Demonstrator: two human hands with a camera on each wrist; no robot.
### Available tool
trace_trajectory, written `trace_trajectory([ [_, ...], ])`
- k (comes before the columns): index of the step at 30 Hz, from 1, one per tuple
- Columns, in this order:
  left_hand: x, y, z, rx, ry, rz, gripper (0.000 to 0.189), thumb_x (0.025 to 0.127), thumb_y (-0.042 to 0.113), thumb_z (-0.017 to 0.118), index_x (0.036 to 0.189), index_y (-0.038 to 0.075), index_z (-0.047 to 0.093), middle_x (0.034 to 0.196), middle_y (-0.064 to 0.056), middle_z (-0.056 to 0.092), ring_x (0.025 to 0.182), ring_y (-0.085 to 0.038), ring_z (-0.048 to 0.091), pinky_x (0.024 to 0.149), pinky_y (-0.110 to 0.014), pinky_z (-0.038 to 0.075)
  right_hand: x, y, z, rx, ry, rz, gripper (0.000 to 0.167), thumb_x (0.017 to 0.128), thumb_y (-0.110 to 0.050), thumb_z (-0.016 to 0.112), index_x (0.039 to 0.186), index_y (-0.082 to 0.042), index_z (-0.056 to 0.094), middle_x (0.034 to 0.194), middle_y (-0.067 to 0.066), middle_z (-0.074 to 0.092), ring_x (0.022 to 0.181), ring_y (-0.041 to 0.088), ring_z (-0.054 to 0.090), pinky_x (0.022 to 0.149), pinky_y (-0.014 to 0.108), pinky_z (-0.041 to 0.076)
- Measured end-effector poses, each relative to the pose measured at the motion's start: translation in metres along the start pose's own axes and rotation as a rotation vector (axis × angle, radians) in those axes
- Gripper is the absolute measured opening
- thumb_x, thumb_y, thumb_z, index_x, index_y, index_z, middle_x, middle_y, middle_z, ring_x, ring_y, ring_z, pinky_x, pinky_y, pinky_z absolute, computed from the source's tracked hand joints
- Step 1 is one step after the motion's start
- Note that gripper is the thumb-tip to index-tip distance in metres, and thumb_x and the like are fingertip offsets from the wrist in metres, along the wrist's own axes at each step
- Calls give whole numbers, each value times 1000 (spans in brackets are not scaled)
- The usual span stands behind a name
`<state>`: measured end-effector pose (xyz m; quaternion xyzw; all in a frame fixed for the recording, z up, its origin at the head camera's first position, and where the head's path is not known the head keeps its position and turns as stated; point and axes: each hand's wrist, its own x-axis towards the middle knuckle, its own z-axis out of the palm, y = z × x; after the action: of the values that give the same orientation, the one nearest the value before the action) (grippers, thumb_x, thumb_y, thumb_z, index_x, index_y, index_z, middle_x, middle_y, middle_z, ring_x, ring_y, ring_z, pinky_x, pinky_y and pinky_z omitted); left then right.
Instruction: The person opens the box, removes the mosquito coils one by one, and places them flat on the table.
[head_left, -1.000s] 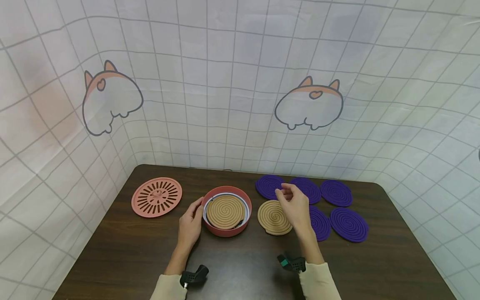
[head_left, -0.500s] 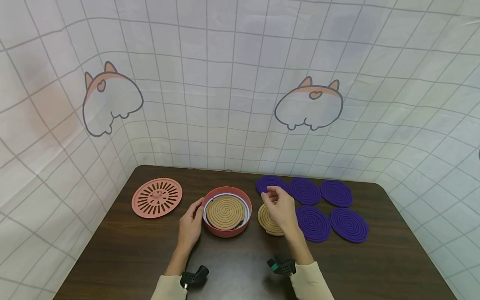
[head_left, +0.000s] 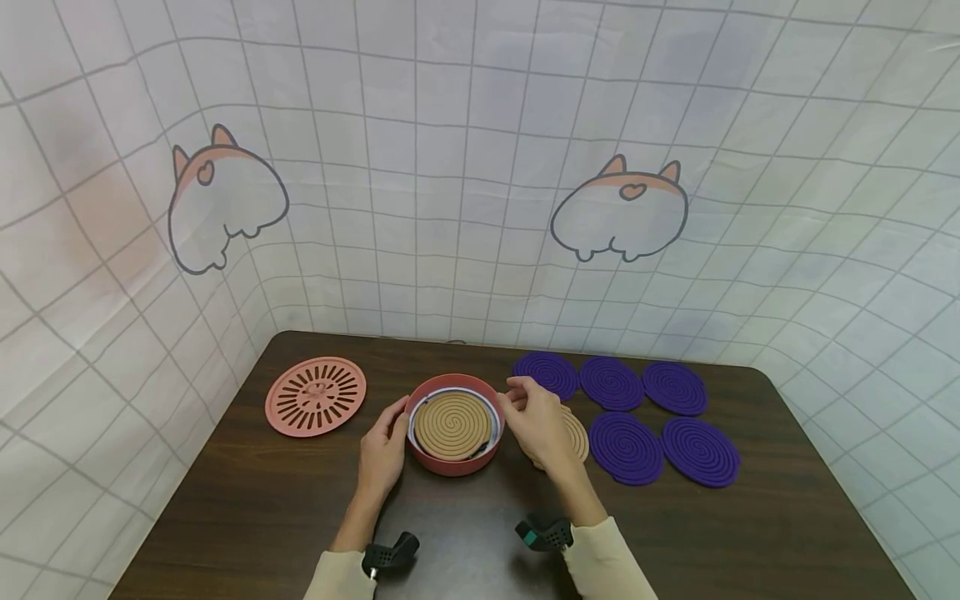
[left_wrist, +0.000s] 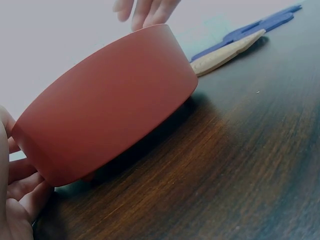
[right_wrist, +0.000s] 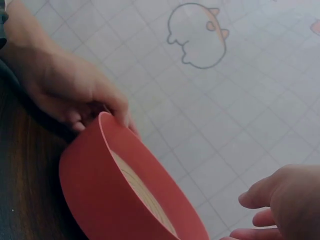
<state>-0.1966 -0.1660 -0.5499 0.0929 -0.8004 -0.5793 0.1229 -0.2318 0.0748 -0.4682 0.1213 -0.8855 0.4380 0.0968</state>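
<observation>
In the head view a red round mosquito coil box (head_left: 448,465) stands on the dark wooden table, with a tan mosquito coil (head_left: 453,427) inside a pale inner ring. My left hand (head_left: 382,454) grips the box's left wall; in the right wrist view its thumb lies at the rim and other fingers curl against the wall. At the right rim is my right hand (head_left: 542,423), fingers loosely bent and holding nothing; the right wrist view shows its fingertips close to the box, contact unclear. Partly behind this hand lies a second tan mosquito coil (head_left: 576,435).
Several purple mosquito coils (head_left: 627,447) lie flat on the table at the right. A pink slotted lid (head_left: 316,397) rests at the far left. Behind the table (head_left: 247,500) hangs a white gridded cloth (head_left: 420,192) with cartoon drawings.
My right hand has moved left from over the second tan coil to the box's right rim. The left hand has stayed on the box, which has not visibly moved.
</observation>
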Motion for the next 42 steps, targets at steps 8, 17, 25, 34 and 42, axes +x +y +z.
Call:
trace_trajectory([
  [8, 1, 0, 0, 2, 2, 3, 39, 105, 30, 49, 141, 19, 58, 144, -6, 60, 138, -25, 52, 114, -49, 42, 4, -5, 12, -80, -93, -28, 33, 94, -20, 68, 119, 2, 67, 97, 11, 74, 84, 19, 71, 73, 34, 60],
  [17, 0, 2, -1, 1, 3, -5, 38, 105, 30, 50, 141, 20, 59, 144, -6, 60, 138, -25, 51, 114, -49, 41, 8, -16, 19, -172, -190, -4, 36, 95, -22, 67, 121, 2, 66, 100, 15, 73, 81, 21, 68, 69, 35, 58],
  [25, 0, 1, -1, 0, -4, -2, 39, 105, 31, 49, 141, 19, 58, 144, -6, 59, 139, -25, 51, 114, -50, 41, 11, -24, 30, -276, -269, -6, 37, 95, -18, 64, 123, 6, 62, 78, 8, 61, 56, 12, 47, 48, 24, 40],
  [34, 1, 1, 0, -3, 0, 9, 39, 105, 31, 50, 141, 18, 58, 144, -6, 60, 138, -24, 51, 115, -49, 41, 13, -23, 43, -438, -219, -125, 13, 91, -13, 67, 87, -3, 61, 75, 10, 63, 63, 18, 55, 60, 36, 50],
  [42, 0, 0, -1, -4, 3, 13, 39, 105, 31, 50, 141, 17, 58, 144, -5, 60, 139, -24, 51, 115, -49, 41, 11, -25, 50, -528, -179, -169, 16, 90, -13, 68, 81, -3, 60, 69, 13, 64, 74, 35, 69, 61, 43, 56],
])
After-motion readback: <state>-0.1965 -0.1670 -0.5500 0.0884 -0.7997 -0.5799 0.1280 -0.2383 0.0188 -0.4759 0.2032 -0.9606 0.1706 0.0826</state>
